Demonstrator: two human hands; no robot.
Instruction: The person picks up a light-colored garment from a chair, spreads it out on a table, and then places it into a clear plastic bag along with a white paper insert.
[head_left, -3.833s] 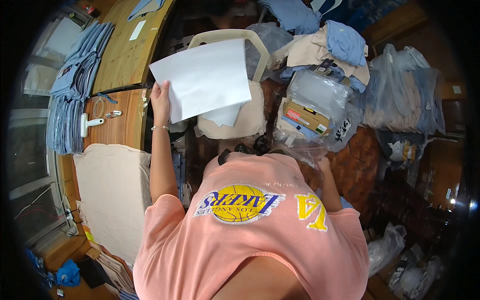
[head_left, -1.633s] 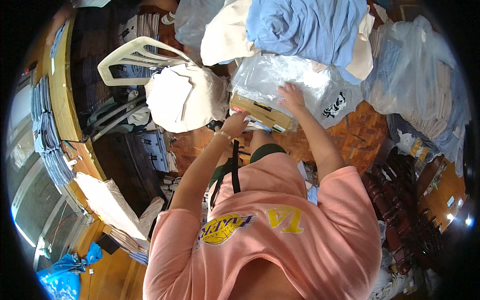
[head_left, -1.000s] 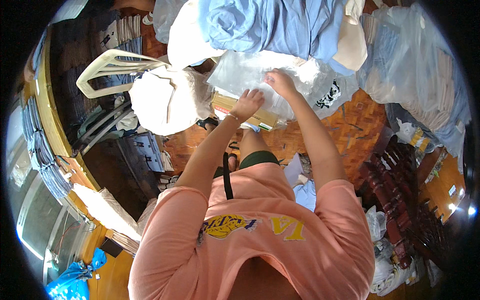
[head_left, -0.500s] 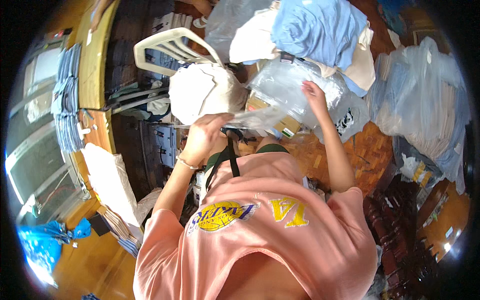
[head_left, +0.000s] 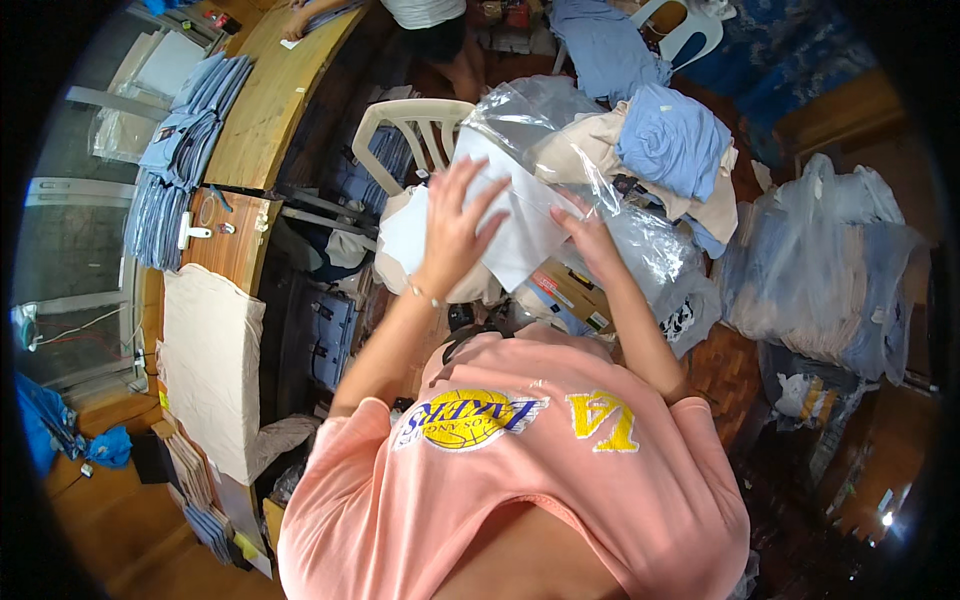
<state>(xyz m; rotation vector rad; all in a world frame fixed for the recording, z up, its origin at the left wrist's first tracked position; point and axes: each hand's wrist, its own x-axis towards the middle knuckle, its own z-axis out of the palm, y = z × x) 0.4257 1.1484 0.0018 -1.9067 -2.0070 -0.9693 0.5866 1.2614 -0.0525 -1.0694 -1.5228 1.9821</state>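
Both my hands are at a flat white sheet [head_left: 525,225], held up in front of the chair seat. Its material, paper or cloth, cannot be told. Clear plastic film [head_left: 525,105] rises behind it and runs past its right edge. My left hand [head_left: 458,228] has its fingers spread over the sheet's left part, slightly blurred. At the right edge, my right hand [head_left: 590,238] pinches the clear plastic between thumb and fingers. Beneath the sheet, more white cloth [head_left: 402,235] lies on the pale plastic chair [head_left: 408,120].
A pile of light blue [head_left: 675,140] and cream garments stands beyond my right hand. Cardboard boxes [head_left: 575,300] sit below it. Plastic-wrapped stacks [head_left: 810,265] are at the right. Folded blue garments [head_left: 185,135] lie left by a wooden table [head_left: 265,110], where another person's hand [head_left: 298,22] rests.
The view has shifted, showing more of the far side. My left hand has gone from gripping low plastic to spread fingers over the white sheet. My right hand has come closer to it.
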